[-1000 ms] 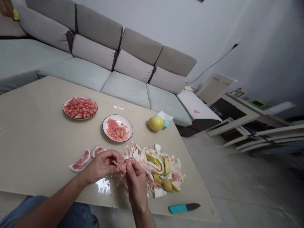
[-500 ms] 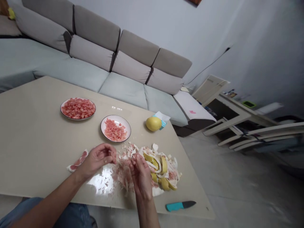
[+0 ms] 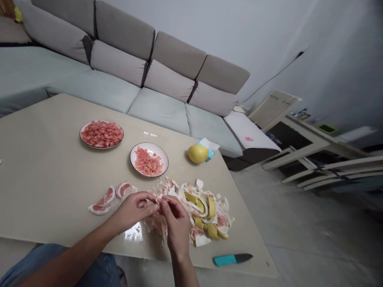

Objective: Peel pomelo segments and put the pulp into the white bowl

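Observation:
My left hand and my right hand meet fingertip to fingertip above a heap of peelings. Both are closed in a pinch on a small pinkish piece of pomelo, mostly covered by the fingers. Beneath and to their right spreads the heap of yellow-and-white pomelo peel with torn membranes. Several pink pomelo segments lie left of my left hand. Beyond the hands, a white dark-rimmed plate carries a small pile of pink pulp.
A second plate at the back left is heaped with pulp. A whole yellow pomelo rests against a blue tissue pack. Near the table's front right edge lies a knife with a turquoise handle. A grey sofa stands behind the table.
My hands were apart and have come together at the fingertips. The left hand moved right and slightly down, so more of the pomelo segments shows. The view has shifted a little.

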Action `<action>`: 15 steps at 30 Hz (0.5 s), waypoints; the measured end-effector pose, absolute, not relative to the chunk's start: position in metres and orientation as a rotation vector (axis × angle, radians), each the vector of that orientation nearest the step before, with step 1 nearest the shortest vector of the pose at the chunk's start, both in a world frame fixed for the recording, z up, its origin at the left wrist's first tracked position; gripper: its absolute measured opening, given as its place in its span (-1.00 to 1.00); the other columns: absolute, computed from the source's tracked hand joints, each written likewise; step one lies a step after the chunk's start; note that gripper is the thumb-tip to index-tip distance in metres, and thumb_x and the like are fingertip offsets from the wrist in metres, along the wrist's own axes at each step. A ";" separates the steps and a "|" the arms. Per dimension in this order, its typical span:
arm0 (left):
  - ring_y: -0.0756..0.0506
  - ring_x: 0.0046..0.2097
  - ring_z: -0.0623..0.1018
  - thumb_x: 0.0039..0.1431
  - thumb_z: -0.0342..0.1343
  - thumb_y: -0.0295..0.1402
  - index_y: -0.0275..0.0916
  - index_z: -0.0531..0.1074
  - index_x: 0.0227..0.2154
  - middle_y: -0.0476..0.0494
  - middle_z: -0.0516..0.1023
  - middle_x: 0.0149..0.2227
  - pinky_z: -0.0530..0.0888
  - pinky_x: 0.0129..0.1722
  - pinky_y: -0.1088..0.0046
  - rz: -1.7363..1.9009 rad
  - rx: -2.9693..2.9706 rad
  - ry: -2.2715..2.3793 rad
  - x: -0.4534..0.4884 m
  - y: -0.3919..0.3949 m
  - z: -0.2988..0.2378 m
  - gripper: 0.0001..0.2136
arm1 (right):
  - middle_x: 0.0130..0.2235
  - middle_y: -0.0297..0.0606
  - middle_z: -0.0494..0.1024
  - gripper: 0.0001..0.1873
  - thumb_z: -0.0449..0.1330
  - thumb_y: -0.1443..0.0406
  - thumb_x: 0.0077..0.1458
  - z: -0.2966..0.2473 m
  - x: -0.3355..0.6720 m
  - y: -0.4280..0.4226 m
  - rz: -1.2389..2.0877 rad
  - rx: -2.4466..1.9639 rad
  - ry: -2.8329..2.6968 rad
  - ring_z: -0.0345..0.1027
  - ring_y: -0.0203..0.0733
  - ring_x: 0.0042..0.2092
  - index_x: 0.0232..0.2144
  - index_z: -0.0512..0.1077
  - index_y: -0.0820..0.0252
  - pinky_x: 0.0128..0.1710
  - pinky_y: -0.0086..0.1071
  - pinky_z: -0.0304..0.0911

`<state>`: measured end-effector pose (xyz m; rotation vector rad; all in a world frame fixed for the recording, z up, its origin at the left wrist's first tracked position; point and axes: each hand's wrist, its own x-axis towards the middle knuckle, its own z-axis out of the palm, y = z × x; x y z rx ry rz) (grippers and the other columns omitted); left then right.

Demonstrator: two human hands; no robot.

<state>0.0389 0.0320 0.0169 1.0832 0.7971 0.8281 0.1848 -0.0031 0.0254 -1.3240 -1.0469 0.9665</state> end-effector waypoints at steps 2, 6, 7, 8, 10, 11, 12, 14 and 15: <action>-0.11 -0.23 0.52 0.08 0.19 -0.26 -0.30 0.52 -0.32 -0.16 0.56 -0.29 0.45 -0.23 0.43 0.840 1.166 0.845 0.038 0.033 0.016 -0.80 | -0.31 -0.24 0.53 -0.82 0.30 0.18 0.03 0.025 0.183 -0.003 0.910 -1.338 -1.074 0.39 -0.17 -0.25 -0.40 0.54 0.19 -0.25 -0.36 0.32; -0.14 -0.23 0.52 0.10 0.14 -0.30 -0.29 0.56 -0.31 -0.15 0.59 -0.33 0.44 -0.22 0.41 0.833 1.267 0.931 0.036 0.035 0.016 -0.82 | -0.33 -0.25 0.54 -0.87 0.30 0.22 0.05 0.021 0.180 -0.003 0.851 -1.342 -1.133 0.40 -0.18 -0.26 -0.40 0.54 0.18 -0.22 -0.35 0.31; -0.14 -0.23 0.52 0.10 0.14 -0.31 -0.29 0.56 -0.31 -0.14 0.59 -0.34 0.43 -0.24 0.42 0.832 1.281 0.942 0.036 0.035 0.016 -0.82 | -0.33 -0.25 0.54 -0.87 0.30 0.22 0.05 0.020 0.180 -0.003 0.850 -1.342 -1.144 0.41 -0.18 -0.25 -0.40 0.54 0.18 -0.22 -0.35 0.31; -0.13 -0.24 0.52 0.09 0.14 -0.32 -0.28 0.56 -0.32 -0.14 0.59 -0.35 0.43 -0.26 0.43 0.831 1.291 0.948 0.035 0.035 0.017 -0.82 | -0.32 -0.25 0.54 -0.87 0.30 0.22 0.06 0.019 0.180 -0.004 0.853 -1.341 -1.154 0.41 -0.17 -0.24 -0.40 0.54 0.18 -0.23 -0.35 0.31; -0.12 -0.26 0.52 0.08 0.13 -0.34 -0.28 0.58 -0.33 -0.13 0.60 -0.35 0.42 -0.28 0.45 0.834 1.309 0.958 0.034 0.035 0.018 -0.83 | -0.31 -0.24 0.55 -0.86 0.30 0.21 0.05 0.019 0.180 -0.004 0.871 -1.342 -1.164 0.42 -0.17 -0.25 -0.39 0.53 0.18 -0.25 -0.36 0.32; -0.11 -0.27 0.52 0.07 0.13 -0.36 -0.28 0.58 -0.35 -0.13 0.61 -0.35 0.42 -0.29 0.46 0.839 1.322 0.966 0.034 0.035 0.019 -0.84 | -0.31 -0.23 0.55 -0.85 0.30 0.21 0.05 0.019 0.180 -0.004 0.884 -1.345 -1.168 0.42 -0.18 -0.27 -0.39 0.54 0.18 -0.27 -0.36 0.33; -0.10 -0.27 0.52 0.07 0.13 -0.37 -0.27 0.59 -0.37 -0.13 0.61 -0.35 0.41 -0.28 0.47 0.844 1.336 0.975 0.033 0.035 0.019 -0.85 | -0.32 -0.23 0.56 -0.84 0.30 0.20 0.05 0.020 0.180 -0.005 0.899 -1.350 -1.173 0.42 -0.18 -0.28 -0.39 0.54 0.18 -0.27 -0.36 0.33; -0.10 -0.27 0.52 0.05 0.14 -0.38 -0.27 0.59 -0.41 -0.12 0.61 -0.36 0.40 -0.28 0.48 0.858 1.358 1.003 0.033 0.035 0.019 -0.86 | -0.33 -0.23 0.57 -0.84 0.30 0.20 0.05 0.023 0.180 -0.005 0.940 -1.366 -1.183 0.42 -0.17 -0.29 -0.39 0.55 0.19 -0.28 -0.37 0.33; -0.10 -0.28 0.51 0.05 0.14 -0.38 -0.26 0.59 -0.42 -0.11 0.60 -0.36 0.39 -0.28 0.48 0.863 1.368 1.016 0.033 0.036 0.019 -0.87 | -0.35 -0.23 0.57 -0.83 0.30 0.19 0.04 0.025 0.180 -0.005 0.961 -1.378 -1.185 0.42 -0.18 -0.31 -0.39 0.55 0.19 -0.29 -0.37 0.33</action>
